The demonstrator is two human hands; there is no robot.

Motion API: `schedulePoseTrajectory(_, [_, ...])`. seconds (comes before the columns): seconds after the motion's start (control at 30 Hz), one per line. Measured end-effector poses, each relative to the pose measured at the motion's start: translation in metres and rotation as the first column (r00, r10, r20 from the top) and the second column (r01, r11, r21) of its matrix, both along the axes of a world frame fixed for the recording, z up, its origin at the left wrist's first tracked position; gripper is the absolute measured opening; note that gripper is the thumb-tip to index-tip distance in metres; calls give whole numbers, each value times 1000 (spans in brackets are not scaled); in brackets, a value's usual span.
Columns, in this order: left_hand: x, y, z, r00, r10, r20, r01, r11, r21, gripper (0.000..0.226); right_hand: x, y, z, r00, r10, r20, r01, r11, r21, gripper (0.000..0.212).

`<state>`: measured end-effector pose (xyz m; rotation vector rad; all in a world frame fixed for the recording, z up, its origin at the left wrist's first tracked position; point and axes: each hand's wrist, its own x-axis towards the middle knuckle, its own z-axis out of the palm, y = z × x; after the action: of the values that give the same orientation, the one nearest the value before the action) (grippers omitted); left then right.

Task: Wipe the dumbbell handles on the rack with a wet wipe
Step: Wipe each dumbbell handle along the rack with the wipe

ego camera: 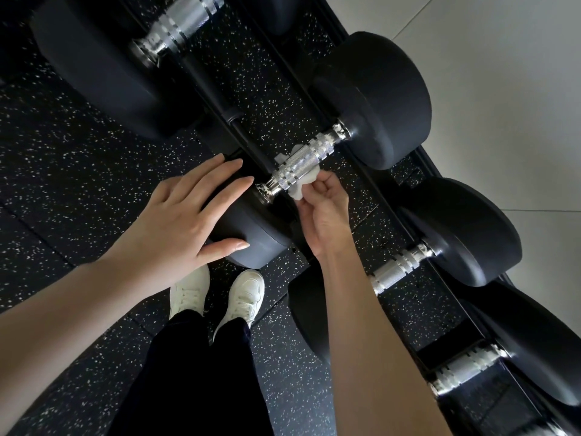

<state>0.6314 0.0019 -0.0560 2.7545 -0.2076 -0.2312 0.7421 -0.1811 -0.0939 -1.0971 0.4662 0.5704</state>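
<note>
Dumbbell handles lie in a row across the rack [217,89], and we are working on the knurled chrome handle [301,165] of the dumbbell in the middle of the view, which spans from the rack's near rail to its far rail. Our left hand [185,212] lies flat with straight fingers on that dumbbell's near head [251,225], steadying it without gripping. Our right hand [323,202] pinches the white wet wipe [298,191] between thumb and curled fingers, just under the handle. The wipe passes beneath the bar, and a small corner of it shows on the other side.

We judge the step in hand to be wiping this handle, with the wipe looped around its underside. The top of the knurling is bare. Whether it is already clean we cannot tell.

The next move calls for drawing the wipe around and along the bar, while the left hand keeps the weight from rolling on the rails. Then we shift along the rack to the neighbouring handle [399,269] to the right, and the one beyond it [468,369], near the rack's right end in view.
</note>
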Motion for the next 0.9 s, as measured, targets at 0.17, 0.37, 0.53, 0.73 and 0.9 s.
schedulePoseTrajectory(0.17, [0,0,-1,1000,-2,8,2,1000,15,73,-8,5,-3,996,81,-30,-82,996,-27,32])
schedulePoseTrajectory(0.37, [-1,-1,-2,1000,-1,12,1,1000,8,73,-15,8,-5,983,179,-45,-183,978,-101,33])
schedulePoseTrajectory(0.53, [0,0,-1,1000,1,-1,-1,1000,12,73,-16,9,-3,970,239,-49,-244,946,-213,32])
schedulePoseTrajectory(0.73, [0,-1,0,1000,5,0,-5,1000,-1,72,-22,6,1,960,277,-35,-268,881,-391,23])
schedulePoseTrajectory(0.9, [0,0,0,1000,12,3,-12,1000,-18,71,-26,6,16,961,278,15,-230,823,-520,22])
